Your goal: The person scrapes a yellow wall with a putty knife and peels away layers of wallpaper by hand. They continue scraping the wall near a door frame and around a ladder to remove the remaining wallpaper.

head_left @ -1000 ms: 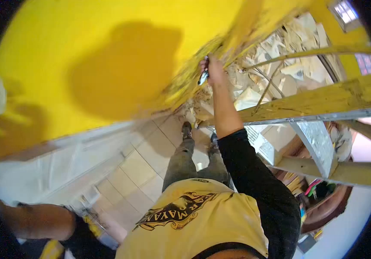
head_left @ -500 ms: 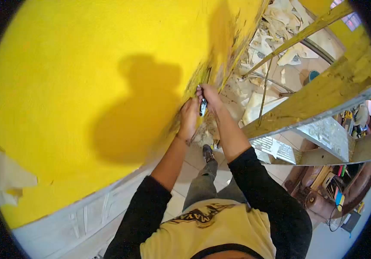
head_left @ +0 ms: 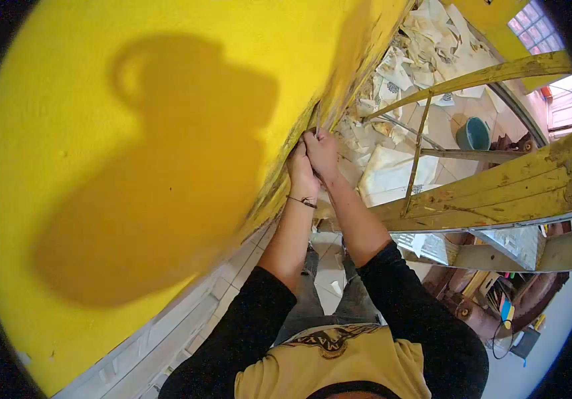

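Both hands meet at the dark, scraped edge of the yellow wall. My left hand is closed against the other one, with a thin dark band at its wrist. Directly beside it, my right hand is closed around a tool that is mostly hidden; a small light piece of it shows above the fingers. Whether the left fingers also hold the tool cannot be made out. A large shadow falls on the wall to the left of the hands.
A yellow-stained ladder stands close on the right. Beyond it, torn paper scraps cover the floor near a teal bucket. At the lower right is a brown sofa with items on it. White panelling runs along the lower left.
The view has shifted, showing more of the bucket and ladder. The hands have drawn closer together, and the black and silver tool seen between them before is now mostly covered.
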`<state>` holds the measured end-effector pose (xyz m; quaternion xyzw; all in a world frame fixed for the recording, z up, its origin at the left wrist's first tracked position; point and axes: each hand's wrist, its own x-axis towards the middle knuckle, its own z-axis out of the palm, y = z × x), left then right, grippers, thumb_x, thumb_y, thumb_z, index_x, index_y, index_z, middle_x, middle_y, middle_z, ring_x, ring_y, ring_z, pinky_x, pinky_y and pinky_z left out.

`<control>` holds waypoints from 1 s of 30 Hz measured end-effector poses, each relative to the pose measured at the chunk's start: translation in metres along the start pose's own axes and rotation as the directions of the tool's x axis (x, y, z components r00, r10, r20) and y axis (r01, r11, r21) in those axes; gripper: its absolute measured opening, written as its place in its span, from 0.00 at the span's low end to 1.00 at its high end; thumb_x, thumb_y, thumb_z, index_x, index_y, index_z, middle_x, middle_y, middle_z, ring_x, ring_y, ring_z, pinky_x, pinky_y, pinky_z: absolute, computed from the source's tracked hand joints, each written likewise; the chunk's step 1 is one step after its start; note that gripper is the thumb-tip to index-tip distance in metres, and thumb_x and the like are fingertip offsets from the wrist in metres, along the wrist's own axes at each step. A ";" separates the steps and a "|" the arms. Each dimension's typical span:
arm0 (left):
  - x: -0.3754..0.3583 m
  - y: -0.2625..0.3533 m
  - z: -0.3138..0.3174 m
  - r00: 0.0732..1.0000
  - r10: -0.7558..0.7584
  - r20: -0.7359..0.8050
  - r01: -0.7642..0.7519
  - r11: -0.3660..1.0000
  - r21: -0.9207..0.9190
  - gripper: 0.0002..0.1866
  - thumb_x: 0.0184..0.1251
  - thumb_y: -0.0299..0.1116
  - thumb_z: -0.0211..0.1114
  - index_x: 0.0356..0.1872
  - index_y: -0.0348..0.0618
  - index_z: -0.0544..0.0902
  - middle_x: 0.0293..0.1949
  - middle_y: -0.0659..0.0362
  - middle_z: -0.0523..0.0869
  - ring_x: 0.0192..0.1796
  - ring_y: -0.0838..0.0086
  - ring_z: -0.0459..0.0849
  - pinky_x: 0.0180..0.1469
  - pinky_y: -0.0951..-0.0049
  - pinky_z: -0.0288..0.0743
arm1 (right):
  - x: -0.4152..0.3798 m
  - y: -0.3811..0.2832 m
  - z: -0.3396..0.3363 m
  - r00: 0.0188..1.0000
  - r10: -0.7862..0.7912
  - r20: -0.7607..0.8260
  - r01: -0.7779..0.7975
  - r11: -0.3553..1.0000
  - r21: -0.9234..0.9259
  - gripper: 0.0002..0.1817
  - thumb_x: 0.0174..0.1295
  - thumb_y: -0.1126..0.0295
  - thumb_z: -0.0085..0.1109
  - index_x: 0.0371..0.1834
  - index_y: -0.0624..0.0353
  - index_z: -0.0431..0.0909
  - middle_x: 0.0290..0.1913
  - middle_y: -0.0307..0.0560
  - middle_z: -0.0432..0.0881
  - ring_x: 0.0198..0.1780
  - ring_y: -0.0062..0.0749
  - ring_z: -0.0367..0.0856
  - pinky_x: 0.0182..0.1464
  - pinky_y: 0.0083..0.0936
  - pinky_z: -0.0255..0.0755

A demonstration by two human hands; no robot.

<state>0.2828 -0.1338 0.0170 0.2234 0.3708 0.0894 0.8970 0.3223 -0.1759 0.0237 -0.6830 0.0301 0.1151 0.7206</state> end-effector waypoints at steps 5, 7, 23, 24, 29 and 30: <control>0.012 -0.011 -0.007 0.997 0.024 0.068 -0.021 0.999 -0.040 0.14 0.79 0.43 0.57 0.51 0.46 0.83 0.50 0.59 0.86 0.50 0.70 0.84 0.54 0.66 0.80 | 0.000 0.007 0.000 0.991 -0.129 -0.045 0.125 0.989 -0.078 0.14 0.62 0.68 0.60 0.20 0.63 0.74 0.17 0.37 0.71 0.21 0.20 0.66 0.25 0.29 0.62; 0.020 -0.017 -0.007 0.992 0.116 -0.059 -0.114 0.993 0.037 0.13 0.78 0.42 0.58 0.50 0.46 0.83 0.49 0.59 0.86 0.50 0.69 0.84 0.53 0.66 0.80 | 0.002 0.008 0.001 0.998 -0.052 -0.037 0.052 0.999 0.015 0.15 0.63 0.67 0.60 0.20 0.64 0.74 0.17 0.38 0.71 0.21 0.21 0.66 0.25 0.30 0.62; -0.018 0.033 -0.088 0.931 -0.318 0.180 0.253 0.917 0.309 0.16 0.78 0.51 0.56 0.43 0.51 0.83 0.23 0.74 0.75 0.11 0.90 0.58 0.09 0.87 0.49 | -0.103 -0.027 0.010 0.713 0.593 0.373 -0.695 0.527 0.490 0.23 0.77 0.42 0.44 0.31 0.47 0.66 0.19 0.35 0.66 0.15 0.24 0.63 0.17 0.24 0.62; -0.021 0.038 -0.090 0.917 -0.329 0.224 0.287 0.937 0.200 0.15 0.79 0.48 0.56 0.39 0.51 0.82 0.20 0.76 0.71 0.10 0.91 0.55 0.09 0.87 0.47 | -0.101 -0.026 0.014 0.718 0.577 0.389 -0.689 0.515 0.510 0.22 0.77 0.42 0.44 0.33 0.47 0.66 0.20 0.35 0.66 0.15 0.24 0.63 0.17 0.24 0.62; -0.072 0.043 -0.076 0.992 -0.110 0.066 0.107 0.993 0.047 0.18 0.81 0.43 0.54 0.54 0.39 0.81 0.23 0.78 0.72 0.17 0.98 0.62 0.19 0.98 0.56 | -0.096 -0.019 0.022 0.731 0.560 0.390 -0.669 0.476 0.571 0.23 0.76 0.41 0.46 0.36 0.49 0.64 0.21 0.37 0.66 0.16 0.26 0.64 0.17 0.28 0.65; -0.069 0.040 -0.081 0.991 -0.115 0.068 0.112 0.992 0.054 0.18 0.81 0.43 0.54 0.54 0.39 0.81 0.23 0.78 0.72 0.17 0.98 0.62 0.19 0.98 0.56 | -0.096 -0.019 0.021 0.733 0.560 0.386 -0.665 0.473 0.578 0.23 0.76 0.41 0.46 0.36 0.49 0.64 0.21 0.37 0.66 0.16 0.26 0.64 0.17 0.28 0.65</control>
